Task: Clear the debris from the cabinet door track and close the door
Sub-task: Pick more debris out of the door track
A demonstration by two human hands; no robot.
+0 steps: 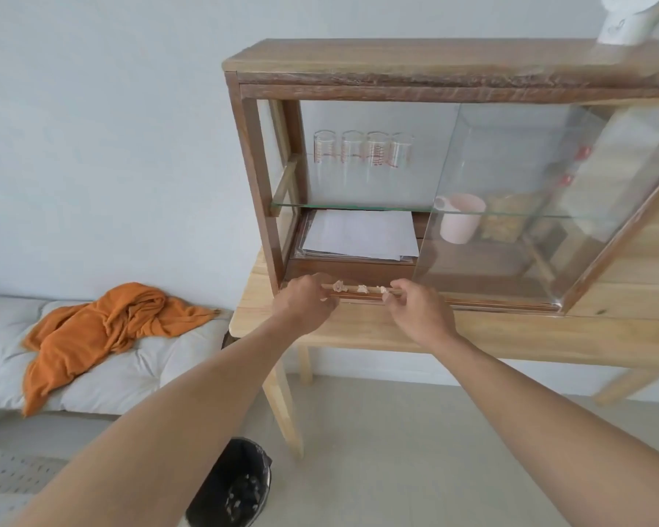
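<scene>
Head view: both of my hands are at the bottom track (362, 294) of a wooden cabinet (396, 66) standing on a pale wood table (358, 329). Three crumpled scraps of debris (361, 288) sit in a row along the open left stretch of the track, between the hands. My left hand (307, 298) is curled at the track's left end, touching the scrap nearest it; my right hand (421, 304) has thumb and forefinger pinched at the rightmost scrap. Whether either hand has actually closed on a piece I cannot tell, as the fingertips hide the contact. The sliding glass door (518, 207) stands well to the right, leaving the left bay open, with glasses (362, 150) on the shelf and papers (362, 233) below. A black bin (233, 484) waits on the floor beneath the table edge.

To do this well, I judge each scrap should be lifted straight up out of the groove rather than dragged along it, so nothing wedges under the door's path, then dropped in the bin before sliding the glass left.
</scene>
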